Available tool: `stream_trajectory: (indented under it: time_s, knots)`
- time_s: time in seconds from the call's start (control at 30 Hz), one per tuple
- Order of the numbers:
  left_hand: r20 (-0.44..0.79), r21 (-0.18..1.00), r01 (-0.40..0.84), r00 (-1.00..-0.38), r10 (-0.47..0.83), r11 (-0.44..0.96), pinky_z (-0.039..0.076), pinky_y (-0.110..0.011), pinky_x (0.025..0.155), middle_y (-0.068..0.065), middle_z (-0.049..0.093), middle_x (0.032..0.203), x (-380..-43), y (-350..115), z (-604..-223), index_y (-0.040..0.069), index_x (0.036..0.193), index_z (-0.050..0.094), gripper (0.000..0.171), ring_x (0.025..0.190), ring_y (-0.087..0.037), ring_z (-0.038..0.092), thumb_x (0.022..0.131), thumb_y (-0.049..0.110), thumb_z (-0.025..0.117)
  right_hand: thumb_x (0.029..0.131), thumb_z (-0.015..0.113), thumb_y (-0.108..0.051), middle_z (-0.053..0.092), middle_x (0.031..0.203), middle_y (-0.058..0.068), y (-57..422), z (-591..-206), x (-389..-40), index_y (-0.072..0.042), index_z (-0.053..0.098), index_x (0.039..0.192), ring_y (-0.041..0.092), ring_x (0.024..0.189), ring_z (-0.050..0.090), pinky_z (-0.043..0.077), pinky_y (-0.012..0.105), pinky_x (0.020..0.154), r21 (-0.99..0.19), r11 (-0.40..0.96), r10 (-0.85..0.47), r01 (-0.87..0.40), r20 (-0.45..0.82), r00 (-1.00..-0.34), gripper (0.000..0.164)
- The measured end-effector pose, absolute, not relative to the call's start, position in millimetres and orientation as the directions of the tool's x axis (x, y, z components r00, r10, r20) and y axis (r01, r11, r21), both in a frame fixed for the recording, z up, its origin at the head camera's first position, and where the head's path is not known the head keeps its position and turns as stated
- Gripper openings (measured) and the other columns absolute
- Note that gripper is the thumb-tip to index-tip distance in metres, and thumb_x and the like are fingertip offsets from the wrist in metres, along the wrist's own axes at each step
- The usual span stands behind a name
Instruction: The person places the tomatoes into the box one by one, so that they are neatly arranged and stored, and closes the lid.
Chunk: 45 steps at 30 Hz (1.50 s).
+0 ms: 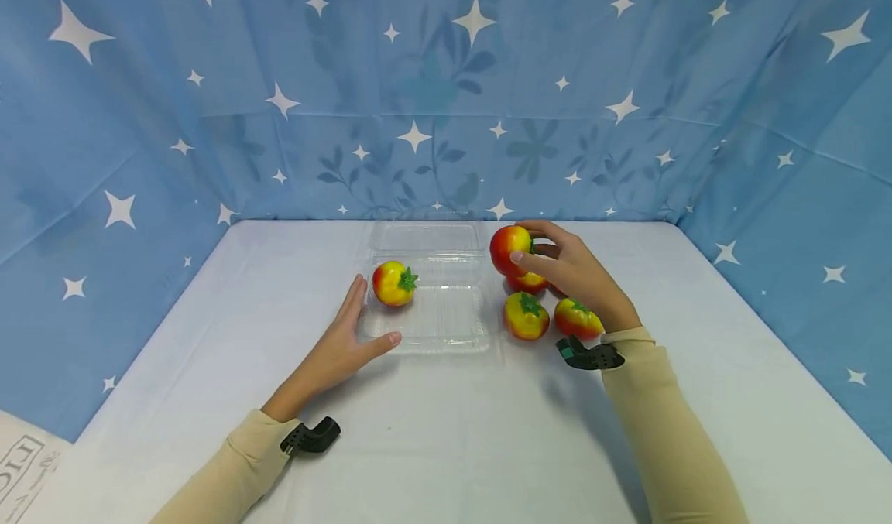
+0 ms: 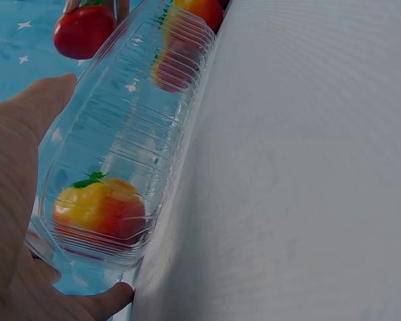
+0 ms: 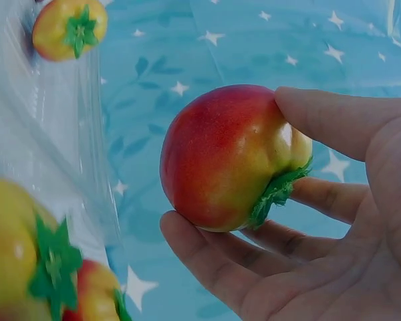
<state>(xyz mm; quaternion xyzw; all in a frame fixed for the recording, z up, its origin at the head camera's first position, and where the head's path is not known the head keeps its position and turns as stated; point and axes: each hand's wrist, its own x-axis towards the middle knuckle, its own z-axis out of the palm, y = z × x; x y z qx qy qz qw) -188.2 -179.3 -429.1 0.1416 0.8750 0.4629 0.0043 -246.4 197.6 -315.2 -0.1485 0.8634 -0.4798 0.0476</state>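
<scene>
A star-patterned blue curtain (image 1: 446, 67) hangs behind a white table (image 1: 432, 439), a pale lettered surface (image 1: 31, 458) at near left.

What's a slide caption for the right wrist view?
Right grip holding a red-yellow tomato, clear plastic container at left.

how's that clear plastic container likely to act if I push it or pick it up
The clear container looks thin-walled, so it's probably light and might slide when pushed. Its ribbed sides may add some stiffness, but could flex if squeezed. The rounded fruit inside could roll if it's tilted.
</scene>
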Motion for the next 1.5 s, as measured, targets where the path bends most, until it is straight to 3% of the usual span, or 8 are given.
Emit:
stream_trajectory:
  time_s: [0.17, 0.43, 0.67, 0.93, 1.33, 1.5]
  knots:
    - [0.118, 0.812, 0.241, -0.96, 0.255, 0.531, 0.014, -0.061, 0.127, -0.011, -0.006, 0.179, -189, -179, -430, 0.005, 0.172, 0.001, 0.116, 0.162, -0.038, 0.016, 0.097, 0.052, 0.076, 0.1, 0.075, -0.033, 0.053, 0.153, 0.012, 180, -317, -249, -0.015, 0.049, 0.158, 0.038, 0.142, 0.05, 0.052, 0.061, 0.106, -0.823, 0.489, -0.37, -0.288, 0.103, -0.923, 0.066]
    - [0.117, 0.812, 0.24, -0.96, 0.254, 0.532, 0.014, -0.06, 0.127, -0.009, -0.007, 0.179, -189, -177, -429, 0.006, 0.172, 0.001, 0.117, 0.162, -0.036, 0.014, 0.096, 0.053, 0.075, 0.1, 0.074, -0.034, 0.058, 0.148, 0.008, 153, -319, -250, -0.019, 0.053, 0.156, 0.033, 0.134, 0.056, 0.063, 0.047, 0.085, -0.815, 0.496, -0.411, -0.301, 0.085, -0.908, 0.062]
    - [0.109, 0.811, 0.231, -0.962, 0.249, 0.537, 0.016, -0.06, 0.127, -0.008, -0.006, 0.179, -190, -177, -429, 0.008, 0.173, 0.0, 0.117, 0.162, -0.037, 0.017, 0.096, 0.054, 0.075, 0.1, 0.074, -0.034, 0.059, 0.149, 0.006, 129, -324, -249, -0.013, 0.055, 0.154, 0.033, 0.133, 0.056, 0.054, 0.053, 0.104, -0.802, 0.463, -0.473, -0.378, 0.137, -0.87, 0.06]
    - [0.104, 0.82, 0.227, -0.962, 0.253, 0.525, 0.021, -0.062, 0.124, -0.008, -0.006, 0.18, -190, -177, -429, 0.009, 0.173, 0.0, 0.117, 0.159, -0.041, 0.025, 0.096, 0.055, 0.075, 0.101, 0.075, -0.031, 0.06, 0.148, 0.01, 96, -337, -247, -0.007, 0.056, 0.151, 0.033, 0.132, 0.057, 0.051, 0.052, 0.11, -0.795, 0.418, -0.544, -0.44, 0.169, -0.822, 0.059]
    - [0.134, 0.826, 0.257, -0.954, 0.268, 0.502, 0.026, -0.058, 0.123, -0.011, -0.004, 0.179, -189, -181, -428, 0.004, 0.172, 0.002, 0.117, 0.159, -0.042, 0.025, 0.096, 0.051, 0.077, 0.1, 0.076, -0.027, 0.064, 0.144, 0.011, 60, -359, -241, -0.003, 0.06, 0.148, 0.032, 0.126, 0.061, 0.053, 0.05, 0.109, -0.779, 0.411, -0.588, -0.472, 0.169, -0.791, 0.056]
    - [0.13, 0.819, 0.257, -0.954, 0.272, 0.512, 0.026, -0.059, 0.123, -0.011, -0.004, 0.179, -190, -182, -428, 0.005, 0.172, 0.002, 0.117, 0.16, -0.041, 0.022, 0.096, 0.052, 0.076, 0.1, 0.076, -0.025, 0.067, 0.136, 0.01, 53, -363, -238, -0.004, 0.061, 0.146, 0.031, 0.122, 0.063, 0.057, 0.042, 0.102, -0.788, 0.417, -0.59, -0.454, 0.145, -0.794, 0.053]
